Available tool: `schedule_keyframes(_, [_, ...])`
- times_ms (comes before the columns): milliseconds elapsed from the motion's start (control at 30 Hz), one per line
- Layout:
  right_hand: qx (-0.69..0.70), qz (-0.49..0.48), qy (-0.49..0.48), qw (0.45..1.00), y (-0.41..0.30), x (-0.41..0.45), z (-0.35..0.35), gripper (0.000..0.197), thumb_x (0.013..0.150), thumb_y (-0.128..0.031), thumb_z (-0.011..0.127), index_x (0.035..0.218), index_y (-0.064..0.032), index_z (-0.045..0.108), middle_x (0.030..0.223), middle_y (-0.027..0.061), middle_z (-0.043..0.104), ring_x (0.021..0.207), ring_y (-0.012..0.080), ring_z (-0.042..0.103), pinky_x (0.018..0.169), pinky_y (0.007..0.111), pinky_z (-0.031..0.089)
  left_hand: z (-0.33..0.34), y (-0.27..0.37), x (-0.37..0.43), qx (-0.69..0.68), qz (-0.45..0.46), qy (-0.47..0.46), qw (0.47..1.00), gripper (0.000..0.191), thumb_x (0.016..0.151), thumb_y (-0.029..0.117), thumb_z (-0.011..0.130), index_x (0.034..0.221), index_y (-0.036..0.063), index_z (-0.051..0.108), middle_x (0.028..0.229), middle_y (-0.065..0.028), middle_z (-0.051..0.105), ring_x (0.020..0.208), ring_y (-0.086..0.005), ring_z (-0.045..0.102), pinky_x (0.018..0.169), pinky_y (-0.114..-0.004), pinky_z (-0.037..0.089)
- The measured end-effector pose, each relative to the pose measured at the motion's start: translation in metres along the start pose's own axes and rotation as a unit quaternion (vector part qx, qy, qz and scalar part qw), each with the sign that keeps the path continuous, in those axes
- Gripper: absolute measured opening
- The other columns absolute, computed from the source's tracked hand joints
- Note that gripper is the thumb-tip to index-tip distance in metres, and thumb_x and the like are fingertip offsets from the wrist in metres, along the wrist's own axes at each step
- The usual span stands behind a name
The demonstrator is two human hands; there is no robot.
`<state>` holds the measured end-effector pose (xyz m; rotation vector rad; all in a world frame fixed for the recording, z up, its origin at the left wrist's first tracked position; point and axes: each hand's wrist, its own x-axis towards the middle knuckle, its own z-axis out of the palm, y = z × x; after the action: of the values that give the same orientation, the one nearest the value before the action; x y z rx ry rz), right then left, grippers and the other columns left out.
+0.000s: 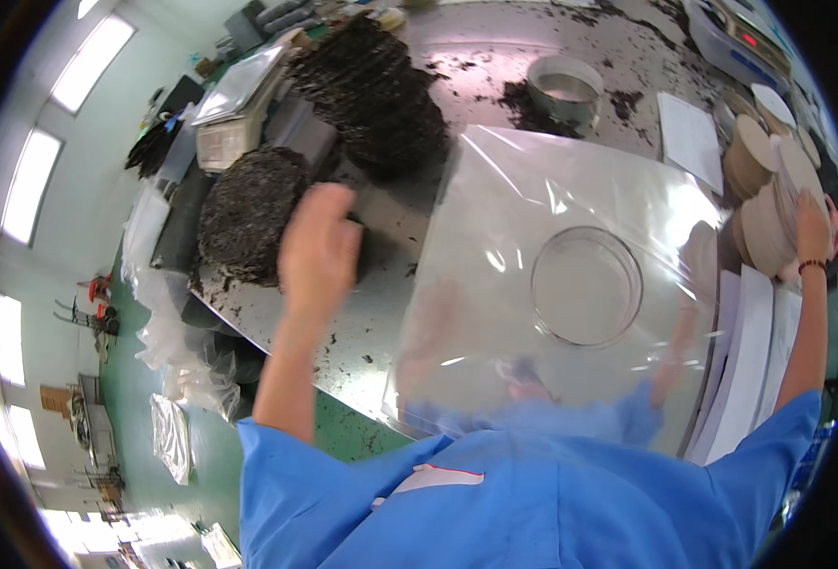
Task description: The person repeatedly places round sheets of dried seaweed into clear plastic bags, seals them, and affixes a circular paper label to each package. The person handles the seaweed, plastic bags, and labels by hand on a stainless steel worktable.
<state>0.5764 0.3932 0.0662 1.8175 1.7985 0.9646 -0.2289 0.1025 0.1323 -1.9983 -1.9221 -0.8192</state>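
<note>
My left hand, blurred, is in front of a round dark cake of what looks like dried seaweed. Its fingers look bent, and whether they touch the cake cannot be made out. At the far right, my right hand has its fingers on a stack of round tan paper discs. A beaded bracelet circles that wrist. Before me lies a glossy stack of clear plastic film. A shallow clear ring shows on the film.
A tall leaning stack of dark seaweed-like sheets stands behind the left cake. Dark flakes litter the metal table. Beyond the film sit a round metal ring, a white sheet and a scale with a red display. White paper strips border the right side.
</note>
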Motion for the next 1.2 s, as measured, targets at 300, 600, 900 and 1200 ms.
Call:
schedule_keyframes(300, [0.491,-0.252,0.406,0.728,-0.224,-0.166,-0.308,0.022,0.084,-0.008,0.061,0.104,-0.0006,0.067,0.102,0.0127,0.068,0.093,0.0268,0.066,0.079,0.035,0.053,-0.061,-0.084,-0.005,0.125,-0.175,-0.168,0.962,0.07,0.081,0.023,0.072,0.143,0.0108,0.043,0.149,-0.0132,0.039,0.136,-0.0324,0.038,0.111,-0.04,0.032])
schedule_keyframes(600, [0.501,-0.322,0.062,0.801,-0.309,-0.19,-0.331,0.062,0.089,-0.037,0.057,0.141,-0.008,0.04,0.149,0.0167,0.033,0.14,0.0381,0.026,0.112,0.05,0.024,-0.063,-0.093,-0.007,0.304,-0.035,0.051,0.951,0.054,0.083,-0.005,0.051,0.137,0.0036,0.049,0.141,-0.0148,0.049,0.133,-0.0303,0.043,0.112,-0.041,0.031])
schedule_keyframes(900, [0.408,-0.398,-0.135,0.811,-0.351,-0.173,-0.293,0.071,0.088,-0.047,0.056,0.149,-0.0194,0.032,0.159,0.0146,0.016,0.147,0.035,0.014,0.114,0.056,0.017,0.093,0.113,0.011,-0.025,0.299,0.034,0.953,0.046,0.086,0.001,0.048,0.132,-0.0016,0.053,0.138,-0.0185,0.052,0.129,-0.0339,0.049,0.111,-0.05,0.034])
schedule_keyframes(1200, [0.593,-0.027,-0.026,0.804,-0.308,-0.139,-0.275,0.027,0.089,-0.035,0.062,0.096,-0.0083,0.064,0.083,0.0139,0.068,0.078,0.0342,0.066,0.068,0.042,0.052,0.157,0.195,-0.049,-0.194,0.303,-0.228,0.905,0.06,0.075,0.037,0.072,0.119,-0.0016,0.058,0.129,-0.0175,0.056,0.124,-0.0336,0.05,0.104,-0.046,0.038])
